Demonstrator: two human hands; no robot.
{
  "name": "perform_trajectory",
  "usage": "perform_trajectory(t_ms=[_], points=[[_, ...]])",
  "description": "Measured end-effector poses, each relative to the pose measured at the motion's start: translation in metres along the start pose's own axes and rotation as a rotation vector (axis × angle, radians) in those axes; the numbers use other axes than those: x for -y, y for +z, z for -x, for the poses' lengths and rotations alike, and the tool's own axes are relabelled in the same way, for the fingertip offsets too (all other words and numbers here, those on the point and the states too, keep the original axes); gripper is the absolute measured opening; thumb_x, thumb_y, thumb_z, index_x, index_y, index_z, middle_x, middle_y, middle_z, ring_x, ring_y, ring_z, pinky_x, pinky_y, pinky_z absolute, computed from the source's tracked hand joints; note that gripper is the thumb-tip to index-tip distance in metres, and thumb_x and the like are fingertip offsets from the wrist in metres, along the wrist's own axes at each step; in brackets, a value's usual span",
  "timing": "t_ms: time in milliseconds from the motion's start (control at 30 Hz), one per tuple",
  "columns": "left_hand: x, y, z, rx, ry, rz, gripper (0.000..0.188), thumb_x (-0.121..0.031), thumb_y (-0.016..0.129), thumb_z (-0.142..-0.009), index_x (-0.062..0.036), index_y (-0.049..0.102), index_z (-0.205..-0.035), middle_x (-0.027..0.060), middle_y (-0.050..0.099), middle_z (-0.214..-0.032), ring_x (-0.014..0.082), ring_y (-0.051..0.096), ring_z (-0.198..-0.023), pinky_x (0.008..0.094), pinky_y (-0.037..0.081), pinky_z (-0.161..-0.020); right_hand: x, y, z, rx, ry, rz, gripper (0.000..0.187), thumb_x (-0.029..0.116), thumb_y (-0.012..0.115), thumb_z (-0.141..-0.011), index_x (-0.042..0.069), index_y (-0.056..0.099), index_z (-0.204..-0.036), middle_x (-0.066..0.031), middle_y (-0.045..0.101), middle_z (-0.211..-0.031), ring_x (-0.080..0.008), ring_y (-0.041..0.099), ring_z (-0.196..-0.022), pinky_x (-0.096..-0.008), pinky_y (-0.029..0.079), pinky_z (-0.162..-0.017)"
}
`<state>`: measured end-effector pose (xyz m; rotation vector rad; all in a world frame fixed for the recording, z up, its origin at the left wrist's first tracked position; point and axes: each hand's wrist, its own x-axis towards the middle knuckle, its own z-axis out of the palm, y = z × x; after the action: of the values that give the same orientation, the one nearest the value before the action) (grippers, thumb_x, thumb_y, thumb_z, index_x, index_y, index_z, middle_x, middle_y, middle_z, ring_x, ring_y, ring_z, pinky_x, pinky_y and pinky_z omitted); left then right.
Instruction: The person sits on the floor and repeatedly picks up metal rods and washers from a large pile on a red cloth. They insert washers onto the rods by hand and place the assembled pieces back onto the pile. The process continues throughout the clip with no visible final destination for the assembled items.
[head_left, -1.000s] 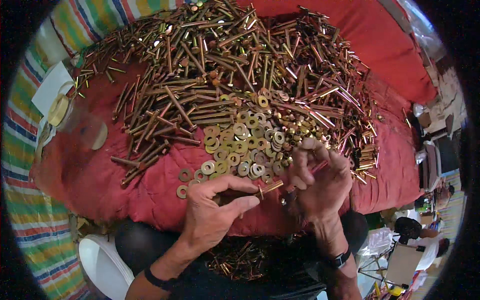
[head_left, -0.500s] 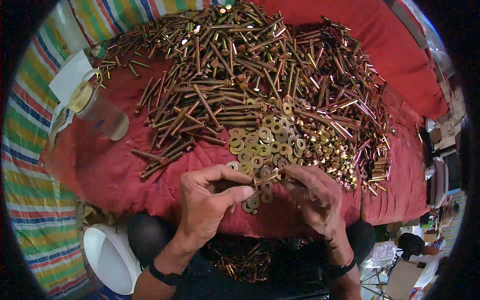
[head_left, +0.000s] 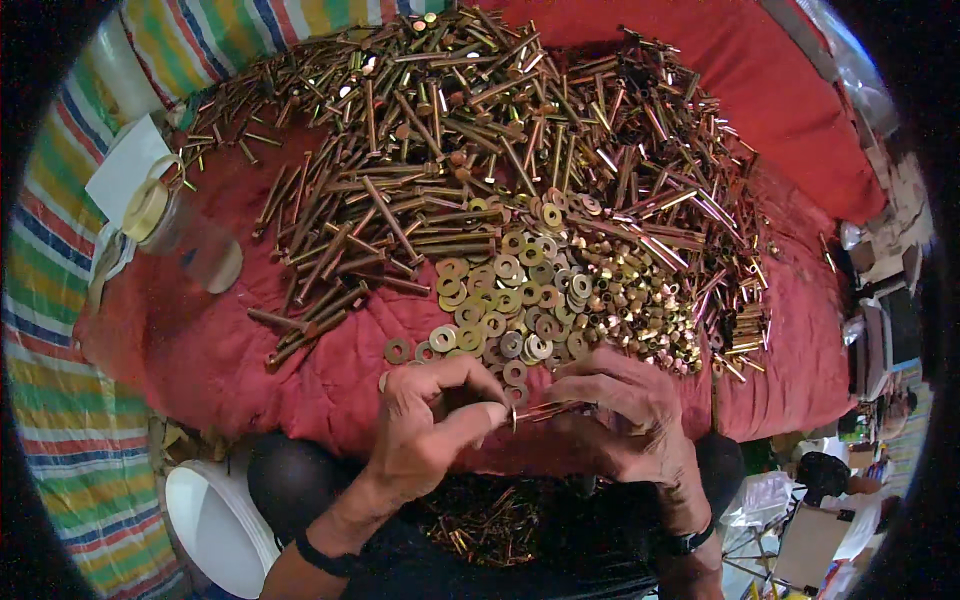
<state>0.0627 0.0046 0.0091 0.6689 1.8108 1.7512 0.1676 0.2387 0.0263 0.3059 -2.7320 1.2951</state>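
Note:
My left hand point(head_left: 428, 420) is closed, thumb and forefinger pinching a washer point(head_left: 514, 419) seen nearly edge-on. A slim brassy bolt point(head_left: 543, 411) runs from the washer into the fingers of my right hand point(head_left: 625, 415), which are closed around its other end. The washer sits at the bolt's near-left end; I cannot tell how far it is threaded on. Just beyond my hands lies a pile of flat yellowish washers point(head_left: 506, 267). To its right are small nuts point(head_left: 640, 315), and long bolts point(head_left: 385, 215) lie heaped behind.
Red cloth point(head_left: 330, 395) covers the work surface. At left a clear jar with a cream lid point(head_left: 146, 208) lies tilted beside white paper point(head_left: 128, 165). A white bucket point(head_left: 215, 520) stands by my left knee. More bolts point(head_left: 485, 525) lie below, between my legs.
Both hands have moved slightly down toward me, still holding the washer and bolt. The pile has shifted a little left in the view.

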Motion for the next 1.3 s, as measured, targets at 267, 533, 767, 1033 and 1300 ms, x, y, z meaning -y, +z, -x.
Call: perform_trajectory(t_ms=[267,533,767,1033,1300], points=[[-0.002,0.021,-0.003,0.111,-0.495,0.741,0.061,-0.048,0.043,-0.11,0.0063,0.07,-0.119,0.0093,0.074,-0.094,0.0119,0.068,-0.075,0.0246,0.05,-0.061,0.024,0.037,-0.028,-0.041,-0.498,0.19,0.054,0.017,0.077,-0.062,0.001,0.071,-0.113,-0.0169,0.071,-0.112,-0.0319,0.069,-0.095,-0.041,0.059,-0.082],[-0.001,0.012,-0.003,0.17,-0.419,0.47,0.034,-0.015,0.076,-0.095,0.0041,0.072,-0.122,0.0081,0.073,-0.081,0.0058,0.055,-0.048,0.0203,0.036,-0.041,-0.018,-0.017,-0.002,-0.315,0.203,0.283,0.028,0.009,0.079,-0.086,0.003,0.073,-0.112,-0.0131,0.071,-0.096,-0.03,0.072,-0.079,-0.0389,0.057,-0.067],[-0.005,0.015,-0.004,0.04,-0.372,0.471,0.031,-0.011,0.075,-0.094,0.0036,0.073,-0.122,0.0062,0.071,-0.075,0.0055,0.053,-0.048,0.0207,0.038,-0.043,-0.05,-0.001,-0.001,-0.147,0.091,0.714,0.029,0.008,0.077,-0.085,0.004,0.069,-0.113,-0.0135,0.067,-0.091,-0.0333,0.07,-0.076,-0.0418,0.056,-0.06],[-0.007,0.014,-0.003,-0.024,-0.337,0.433,0.029,-0.011,0.074,-0.095,0.0035,0.074,-0.12,0.0049,0.069,-0.072,0.0051,0.052,-0.048,0.0213,0.039,-0.043,-0.05,0.004,-0.003,-0.211,0.043,0.59,0.03,0.001,0.071,-0.081,0.001,0.066,-0.111,-0.0156,0.069,-0.091,-0.0338,0.07,-0.073,-0.0421,0.058,-0.062],[-0.004,0.011,-0.003,-0.062,-0.285,0.452,0.028,-0.01,0.074,-0.095,0.0045,0.074,-0.118,0.0034,0.068,-0.071,0.0037,0.051,-0.048,0.0205,0.038,-0.044,-0.044,-0.001,-0.007,-0.161,0.1,0.464,0.032,-0.001,0.067,-0.085,0.002,0.068,-0.116,-0.0147,0.072,-0.093,-0.0336,0.073,-0.079,-0.0415,0.059,-0.069]])
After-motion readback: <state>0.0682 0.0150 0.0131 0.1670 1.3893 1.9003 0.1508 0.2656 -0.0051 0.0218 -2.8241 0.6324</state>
